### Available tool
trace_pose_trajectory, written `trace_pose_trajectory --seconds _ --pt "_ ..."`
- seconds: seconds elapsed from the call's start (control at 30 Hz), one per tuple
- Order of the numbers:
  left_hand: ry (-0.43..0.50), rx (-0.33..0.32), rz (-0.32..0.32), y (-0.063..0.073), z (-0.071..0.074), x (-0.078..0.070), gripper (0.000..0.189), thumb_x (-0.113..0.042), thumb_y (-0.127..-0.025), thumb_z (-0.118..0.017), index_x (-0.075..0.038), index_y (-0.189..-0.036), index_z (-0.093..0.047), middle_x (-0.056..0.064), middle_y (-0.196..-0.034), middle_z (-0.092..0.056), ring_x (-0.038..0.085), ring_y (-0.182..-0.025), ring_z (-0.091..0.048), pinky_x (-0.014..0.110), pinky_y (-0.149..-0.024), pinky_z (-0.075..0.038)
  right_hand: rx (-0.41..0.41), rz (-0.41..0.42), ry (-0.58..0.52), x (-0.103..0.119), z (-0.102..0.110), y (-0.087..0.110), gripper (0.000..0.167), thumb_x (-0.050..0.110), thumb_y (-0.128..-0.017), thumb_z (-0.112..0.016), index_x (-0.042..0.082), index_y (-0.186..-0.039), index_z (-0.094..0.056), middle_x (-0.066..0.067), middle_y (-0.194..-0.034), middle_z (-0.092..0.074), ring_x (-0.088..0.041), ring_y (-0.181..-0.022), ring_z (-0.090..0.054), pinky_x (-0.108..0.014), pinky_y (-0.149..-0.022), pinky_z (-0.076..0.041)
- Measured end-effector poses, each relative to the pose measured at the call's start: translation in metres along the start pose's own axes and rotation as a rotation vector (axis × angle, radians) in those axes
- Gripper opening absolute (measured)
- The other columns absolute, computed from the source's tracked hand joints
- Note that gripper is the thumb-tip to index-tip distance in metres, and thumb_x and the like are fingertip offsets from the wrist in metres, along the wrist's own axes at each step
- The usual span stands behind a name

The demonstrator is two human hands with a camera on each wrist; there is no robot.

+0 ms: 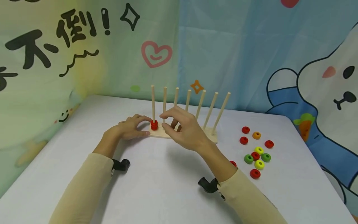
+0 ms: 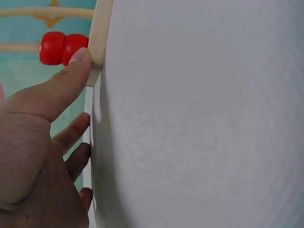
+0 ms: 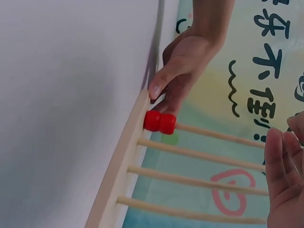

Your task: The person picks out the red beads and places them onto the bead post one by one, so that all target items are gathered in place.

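A wooden base [image 1: 160, 133] bears a row of several upright pegs [image 1: 153, 102]. Two red beads [image 3: 159, 122] are stacked at the foot of the end peg on the left. My left hand [image 1: 130, 127] holds the left end of the base, thumb [image 2: 76, 71] at its near side beside the beads and index finger toward the far side. Over the front of the pegs, my right hand [image 1: 185, 129] is raised with a gap between thumb and index finger. No bead shows in it, and it hides part of the middle pegs and base.
On the table's right lie loose red beads [image 1: 255, 173], green beads [image 1: 266, 157], yellow beads [image 1: 259, 164] and an orange bead [image 1: 256, 135]. One more red bead [image 1: 233, 163] is partly hidden by my right forearm. A printed cloth [image 1: 223, 46] hangs behind the white table [image 1: 156, 186].
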State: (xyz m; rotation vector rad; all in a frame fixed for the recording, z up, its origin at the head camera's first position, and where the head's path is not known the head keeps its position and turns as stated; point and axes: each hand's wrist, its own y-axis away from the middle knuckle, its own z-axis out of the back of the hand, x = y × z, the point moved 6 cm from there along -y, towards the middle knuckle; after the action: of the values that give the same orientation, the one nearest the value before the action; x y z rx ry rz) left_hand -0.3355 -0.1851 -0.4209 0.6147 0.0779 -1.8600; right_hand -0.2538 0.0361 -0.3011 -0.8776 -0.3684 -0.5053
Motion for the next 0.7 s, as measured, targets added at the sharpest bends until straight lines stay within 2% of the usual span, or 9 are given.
trace_pose_trajectory --seconds 0.43,0.7 --pt "0.011 -0.002 0.006 0.003 0.000 0.000 0.066 -0.056 -0.094 -0.067 -0.037 -0.153 -0.043 0.015 -0.162 -0.032 0.045 -0.142 -0.035 0.077 -0.107 -0.027 0.009 0.009 -0.030 -0.008 0.010 0.016 0.021 0.002 -0.093 -0.070 0.008 -0.113 -0.070 -0.001 -0.107 -0.069 -0.007 -0.068 -0.062 -0.029 -0.054 -0.054" --pt "0.010 -0.001 -0.005 0.000 -0.001 0.000 0.067 -0.057 -0.094 -0.067 -0.035 -0.153 -0.043 0.017 -0.162 -0.031 0.046 -0.139 -0.037 0.077 -0.106 -0.029 0.009 0.006 -0.021 -0.012 0.017 0.026 0.022 0.001 -0.092 -0.070 0.011 -0.112 -0.071 -0.003 -0.107 -0.070 -0.009 -0.069 -0.063 -0.025 -0.054 -0.053"
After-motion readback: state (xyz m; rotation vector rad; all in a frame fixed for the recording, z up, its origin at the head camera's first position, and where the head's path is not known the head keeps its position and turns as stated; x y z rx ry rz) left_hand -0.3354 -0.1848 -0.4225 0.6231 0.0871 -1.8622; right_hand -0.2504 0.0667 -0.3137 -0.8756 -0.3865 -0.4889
